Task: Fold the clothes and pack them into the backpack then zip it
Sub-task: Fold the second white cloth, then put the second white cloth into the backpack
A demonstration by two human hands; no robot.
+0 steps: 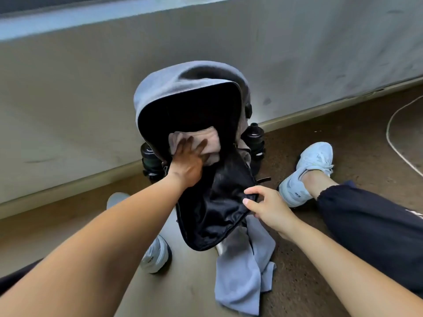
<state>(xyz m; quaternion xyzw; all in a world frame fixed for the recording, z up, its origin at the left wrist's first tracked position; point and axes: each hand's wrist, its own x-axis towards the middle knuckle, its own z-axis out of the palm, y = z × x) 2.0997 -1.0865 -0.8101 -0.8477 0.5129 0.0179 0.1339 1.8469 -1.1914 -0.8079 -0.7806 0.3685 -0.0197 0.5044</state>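
**A:** Head view, go. Where was the bag?

**B:** I saw the grey backpack (160, 88) upright against the wall (297, 53), main compartment gaping, black lining showing. Its front flap (212, 207) hung down toward me onto the floor (343, 138).

**A:** Hands?

**B:** The left hand (187, 163) was inside the opening, fingers straight and spread, pressing flat on a folded pinkish cloth (210, 138). No curl, nothing grasped. The right hand (267, 207) pinched the flap's right edge between thumb and fingers.

**A:** Other clothes?

**B:** One blue-grey garment (242, 277) lay crumpled on the floor, its top tucked under the flap. It wasn't folded.

**A:** Anything else?

**B:** There was a black bottle (150, 160) in the bag's left side pocket and another bottle (254, 136) on the right. I logged a white sneaker (313, 165) right of the bag and a second sneaker (155, 255) just left of the flap. A dark trouser leg (366, 220) ran off right, and a pale cable (393, 124) curved across the floor far right. I couldn't make out the zipper pull.
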